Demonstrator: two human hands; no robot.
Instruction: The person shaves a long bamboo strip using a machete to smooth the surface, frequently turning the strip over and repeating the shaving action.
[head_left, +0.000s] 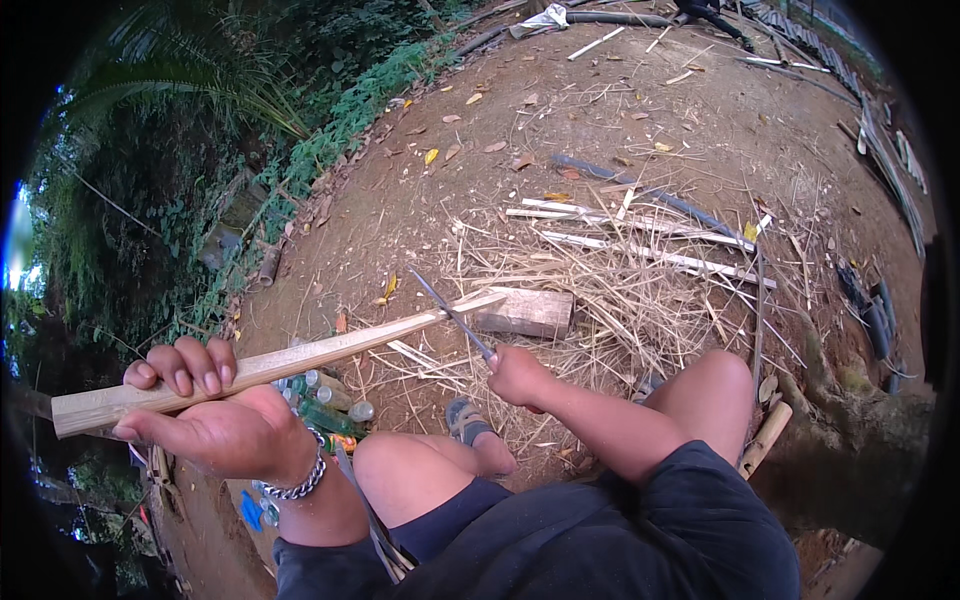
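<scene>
My left hand (235, 432) is turned palm up at the left, its fingers curled round the near end of a long, pale wooden strip (320, 362). The strip slants away to the right, and its thinner far end lies over a short wooden block (528, 314) on the ground. In front of my right knee, my right hand (522, 378) is closed round the handle of a knife (466, 331); the handle is mostly hidden in the fist. The narrow blade points up and left and crosses the strip near its far end, seemingly touching it.
Shavings (630, 310) litter the ground round the block, with split strips (660, 260) and a grey pole (640, 190) beyond. Glass bottles (330, 400) stand by my left knee. Tree roots (835, 400) rise at right; dense plants (200, 120) line the left. Another person's leg (722, 20) shows far off.
</scene>
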